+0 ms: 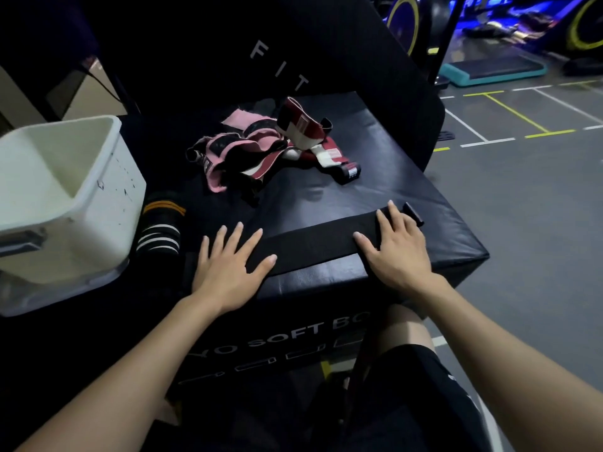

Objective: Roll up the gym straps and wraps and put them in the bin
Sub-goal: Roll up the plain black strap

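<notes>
I press long black fabric strap [313,244] flat along near edge of black padded box surface [375,177], ready for rolling. Left hand [228,269], right hand [399,249] both released, fingers spread on strap. White plastic bin [107,177] waits left of strap.

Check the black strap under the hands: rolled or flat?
Flat. The black strap lies spread along the near edge of the black box, left hand and right hand pressing its ends with straight fingers; no coil started.

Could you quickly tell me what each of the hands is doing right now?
Left hand: open, pressing flat on the black strap.
Right hand: open, flat on the same strap.
</notes>
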